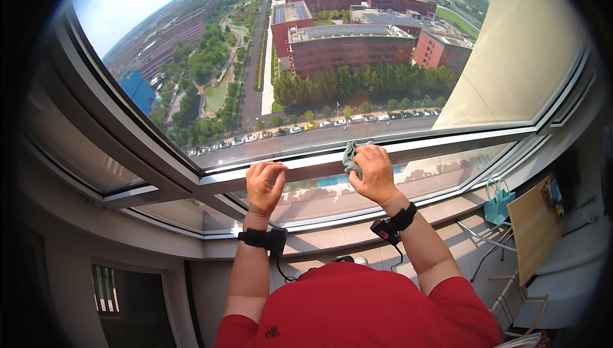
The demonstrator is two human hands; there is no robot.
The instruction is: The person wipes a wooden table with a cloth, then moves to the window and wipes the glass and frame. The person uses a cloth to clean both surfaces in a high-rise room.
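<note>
My right hand holds a crumpled grey-green cloth against the metal crossbar of the window frame. The cloth bunches on the left side of the fingers and laps over the bar's upper edge. My left hand is at the same bar, further left, with its fingers curled and fingertips near the bar's top; no object shows in it. Whether it touches the bar I cannot tell. Above the bar is a large window pane, and a lower pane lies beneath it. Both wrists carry black strapped devices with cables.
A window ledge runs below the lower pane. At the right stand a turquoise gift bag, a metal-legged rack, a wooden board and a folding chair. A dark glazed door is at lower left.
</note>
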